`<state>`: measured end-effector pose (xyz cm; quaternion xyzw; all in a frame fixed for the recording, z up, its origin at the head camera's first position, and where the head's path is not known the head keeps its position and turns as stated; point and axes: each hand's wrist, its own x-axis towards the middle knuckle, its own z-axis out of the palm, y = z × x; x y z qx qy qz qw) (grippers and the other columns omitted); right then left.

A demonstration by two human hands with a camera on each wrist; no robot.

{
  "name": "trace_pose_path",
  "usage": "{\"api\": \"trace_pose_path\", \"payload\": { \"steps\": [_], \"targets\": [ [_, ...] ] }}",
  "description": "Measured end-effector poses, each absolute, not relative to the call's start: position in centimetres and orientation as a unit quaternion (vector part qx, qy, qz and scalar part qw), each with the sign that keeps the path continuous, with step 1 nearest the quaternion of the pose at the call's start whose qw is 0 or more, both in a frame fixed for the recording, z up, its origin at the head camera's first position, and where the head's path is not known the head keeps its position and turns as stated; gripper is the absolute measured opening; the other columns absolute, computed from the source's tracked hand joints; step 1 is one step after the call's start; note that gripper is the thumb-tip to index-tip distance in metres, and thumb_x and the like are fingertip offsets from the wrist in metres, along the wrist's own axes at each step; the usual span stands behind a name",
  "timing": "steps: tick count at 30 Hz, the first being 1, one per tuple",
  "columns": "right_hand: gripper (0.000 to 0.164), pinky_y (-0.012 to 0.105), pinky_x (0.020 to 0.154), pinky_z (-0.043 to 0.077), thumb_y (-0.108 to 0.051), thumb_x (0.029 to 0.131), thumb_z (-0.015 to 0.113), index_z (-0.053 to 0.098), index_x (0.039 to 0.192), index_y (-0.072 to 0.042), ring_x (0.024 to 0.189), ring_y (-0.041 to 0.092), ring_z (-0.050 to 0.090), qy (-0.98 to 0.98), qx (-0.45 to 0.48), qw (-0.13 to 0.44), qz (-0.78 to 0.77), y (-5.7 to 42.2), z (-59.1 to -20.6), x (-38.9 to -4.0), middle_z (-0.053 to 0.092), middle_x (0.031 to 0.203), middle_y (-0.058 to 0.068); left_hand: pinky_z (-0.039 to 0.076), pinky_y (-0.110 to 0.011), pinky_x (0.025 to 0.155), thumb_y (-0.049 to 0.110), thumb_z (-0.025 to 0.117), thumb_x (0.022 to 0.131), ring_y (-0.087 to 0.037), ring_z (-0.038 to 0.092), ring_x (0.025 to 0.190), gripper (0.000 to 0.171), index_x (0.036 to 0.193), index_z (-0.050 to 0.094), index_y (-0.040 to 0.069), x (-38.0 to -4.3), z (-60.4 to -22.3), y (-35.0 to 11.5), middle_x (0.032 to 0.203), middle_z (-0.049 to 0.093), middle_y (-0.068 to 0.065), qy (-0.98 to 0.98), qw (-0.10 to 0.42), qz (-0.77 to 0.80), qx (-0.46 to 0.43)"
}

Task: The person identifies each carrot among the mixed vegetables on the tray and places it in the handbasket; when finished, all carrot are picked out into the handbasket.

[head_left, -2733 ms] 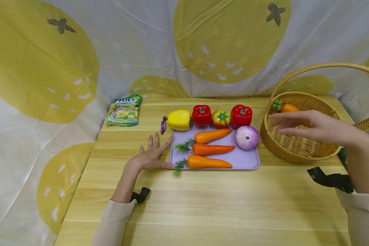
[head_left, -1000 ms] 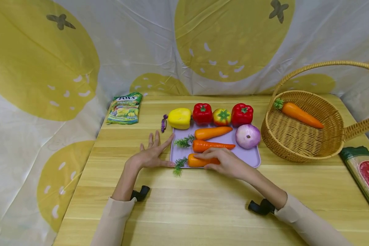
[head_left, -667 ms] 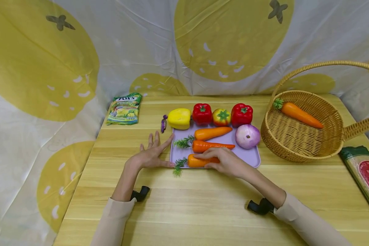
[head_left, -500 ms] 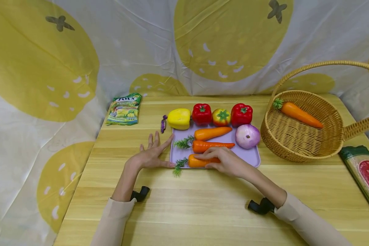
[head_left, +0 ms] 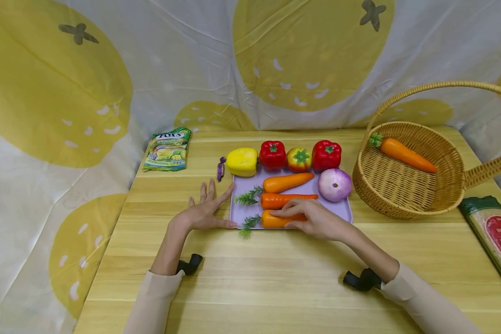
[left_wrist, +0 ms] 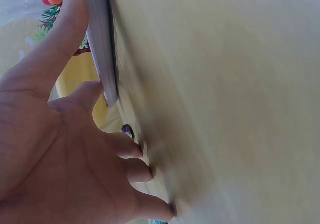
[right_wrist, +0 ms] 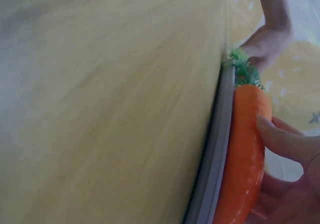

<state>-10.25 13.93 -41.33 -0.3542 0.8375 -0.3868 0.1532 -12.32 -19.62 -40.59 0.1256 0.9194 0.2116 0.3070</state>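
Moved slightly right since the earlier frame: the nearest carrot [head_left: 270, 220] and the right hand [head_left: 315, 219]. Carrot lies along the near side of the tray [head_left: 331, 211], pinched between thumb and fingers. Judged step: gripping; a steady lift seems called for next. Right forearm [head_left: 369, 253] slants in from the near right. Left hand [head_left: 202, 214]: fingers spread, holding nothing, at the tray's left edge and on the worktop [head_left: 267, 278].

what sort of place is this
Probably a staged recording corner: a printed cloth hangs behind the wooden table, and black wrist cameras are in view on both arms.
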Motion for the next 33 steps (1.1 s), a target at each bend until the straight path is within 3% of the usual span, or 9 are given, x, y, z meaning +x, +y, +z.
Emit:
{"api": "trace_pose_path", "payload": {
  "steps": [12,19,26,30,33],
  "targets": [
    [0.042,0.025,0.091,0.055,-0.015,0.095,0.074,0.070,0.136,-0.021,0.108,0.012,0.066,0.819,-0.355,0.149,-0.425,15.7,-39.7,-10.0,0.073,0.122,-0.003,-0.013,-0.082,0.114,0.057,0.074,0.090,-0.048,-0.030,0.154,0.109,0.167,0.001,0.034,-12.4,-40.8,-19.6,0.166,-0.033,-0.025,0.920,0.306,0.211,0.124],
    [0.040,0.024,0.082,0.052,-0.014,0.095,0.075,0.072,0.134,-0.018,0.106,0.012,0.063,0.827,-0.346,0.124,-0.426,17.6,-38.6,-10.2,0.073,0.122,-0.001,-0.013,-0.082,0.114,0.057,0.074,0.090,-0.048,-0.030,0.154,0.109,0.167,0.000,0.034,-12.4,-40.8,-19.6,0.166,-0.033,-0.025,0.921,0.305,0.210,0.124],
    [0.043,0.021,0.067,0.047,-0.008,0.092,0.076,0.072,0.134,-0.018,0.089,0.007,0.054,0.834,-0.345,0.086,-0.422,20.0,-37.1,-10.6,0.066,0.108,-0.005,-0.013,-0.082,0.114,0.058,0.073,0.090,-0.048,-0.031,0.154,0.109,0.167,-0.001,0.035,-12.5,-40.7,-19.3,0.165,-0.034,-0.024,0.920,0.307,0.207,0.129],
    [0.044,0.022,0.065,0.048,-0.004,0.092,0.075,0.071,0.134,-0.014,0.091,0.006,0.055,0.834,-0.343,0.071,-0.426,21.2,-36.2,-11.0,0.067,0.114,0.000,-0.015,-0.082,0.113,0.063,0.073,0.088,-0.047,-0.032,0.153,0.111,0.166,-0.002,0.038,-12.5,-40.9,-19.5,0.165,-0.036,-0.023,0.917,0.308,0.217,0.128],
    [0.044,0.021,0.074,0.053,-0.007,0.094,0.075,0.071,0.135,-0.020,0.102,0.003,0.059,0.850,-0.315,0.078,-0.416,21.9,-35.3,-11.3,0.069,0.126,0.004,-0.016,-0.083,0.112,0.071,0.071,0.084,-0.047,-0.032,0.153,0.113,0.165,-0.002,0.043,-12.5,-41.2,-19.7,0.165,-0.036,-0.022,0.917,0.304,0.225,0.127]
  ]
}}
